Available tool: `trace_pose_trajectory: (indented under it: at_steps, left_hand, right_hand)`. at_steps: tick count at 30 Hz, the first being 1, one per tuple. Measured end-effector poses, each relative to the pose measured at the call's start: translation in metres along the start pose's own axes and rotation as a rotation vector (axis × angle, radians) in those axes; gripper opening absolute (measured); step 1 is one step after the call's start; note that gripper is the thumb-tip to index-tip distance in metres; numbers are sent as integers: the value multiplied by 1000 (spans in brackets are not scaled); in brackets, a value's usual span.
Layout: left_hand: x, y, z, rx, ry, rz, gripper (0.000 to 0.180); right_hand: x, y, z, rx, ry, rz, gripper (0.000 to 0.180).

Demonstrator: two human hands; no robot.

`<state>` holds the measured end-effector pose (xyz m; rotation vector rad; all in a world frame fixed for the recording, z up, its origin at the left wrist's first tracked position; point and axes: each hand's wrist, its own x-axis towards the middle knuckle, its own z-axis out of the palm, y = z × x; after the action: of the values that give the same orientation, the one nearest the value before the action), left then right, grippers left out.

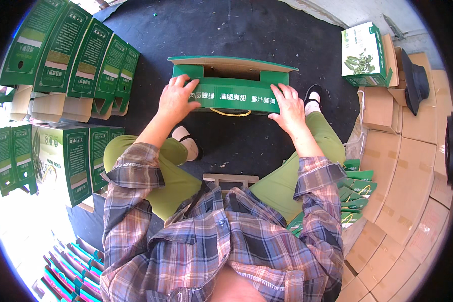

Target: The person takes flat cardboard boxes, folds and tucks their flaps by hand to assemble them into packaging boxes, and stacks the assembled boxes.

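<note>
Head view; left hand (174,103) grasping left end of green box (231,104); right hand (291,111) grasping its right end

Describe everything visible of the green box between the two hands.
The green box looks like cardboard, with white lettering across its near panel and a yellow cord handle below. It is open, its inside plain brown. It is held crosswise over the black floor covering; whether it rests there is unclear. The left hand grips its left end, the right hand its right.
</note>
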<state>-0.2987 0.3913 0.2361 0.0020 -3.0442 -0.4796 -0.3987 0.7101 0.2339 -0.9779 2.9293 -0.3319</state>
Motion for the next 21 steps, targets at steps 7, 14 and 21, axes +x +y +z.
trace_pose_trajectory:
  at_steps: [7, 14, 21]
  left_hand:
    - [-1, 8, 4, 172, -55, 11, 79]
    - [0, 8, 4, 150, -92, -13, 79]
    - [0, 6, 8, 130, -125, -27, 83]
  right_hand:
    - [5, -4, -3, -8, -5, -18, 81]
    - [6, -2, -4, -10, -1, -29, 75]
    - [4, -2, -2, 7, -4, -53, 76]
